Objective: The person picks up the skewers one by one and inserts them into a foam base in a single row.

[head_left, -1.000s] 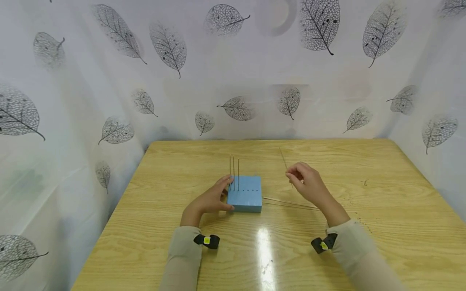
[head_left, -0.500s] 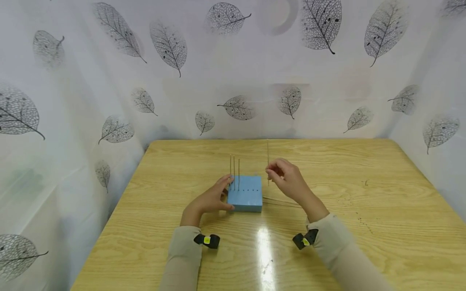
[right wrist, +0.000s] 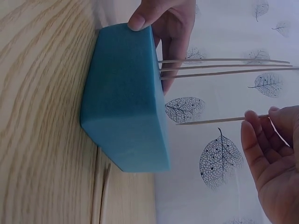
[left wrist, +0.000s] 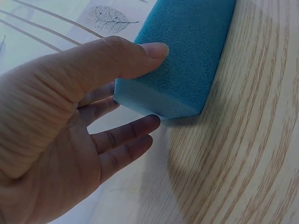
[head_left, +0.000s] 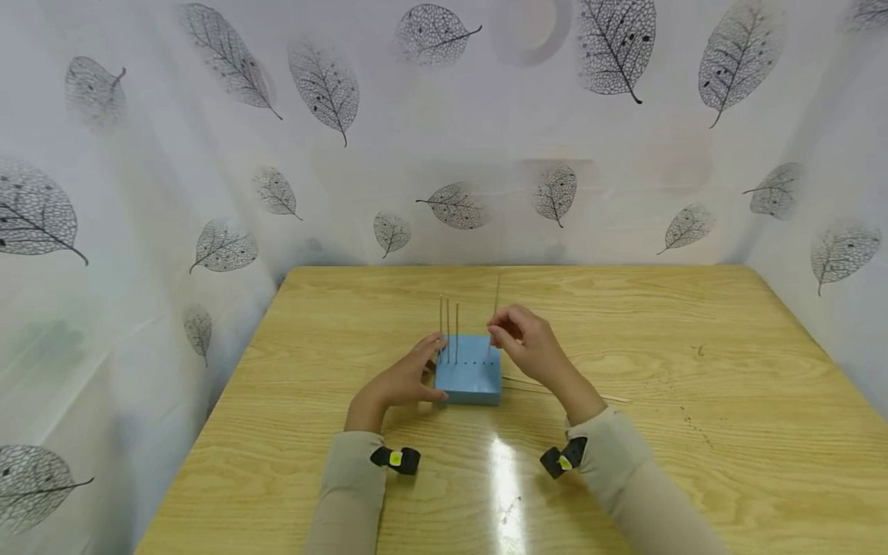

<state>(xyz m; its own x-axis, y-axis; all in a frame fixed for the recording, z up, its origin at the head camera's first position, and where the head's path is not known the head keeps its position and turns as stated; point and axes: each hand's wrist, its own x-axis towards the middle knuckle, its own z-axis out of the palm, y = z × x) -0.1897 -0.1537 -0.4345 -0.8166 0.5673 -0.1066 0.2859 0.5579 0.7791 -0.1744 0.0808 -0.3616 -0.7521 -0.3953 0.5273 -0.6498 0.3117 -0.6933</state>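
In the right wrist view the right hand [right wrist: 275,158] is cut off by the frame's edge.

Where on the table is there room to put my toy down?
Bare wood lies between the blue foam block and the left table edge, and along the far right. It is crowded around the block: both hands, upright sticks, and spare sticks lying right of it.
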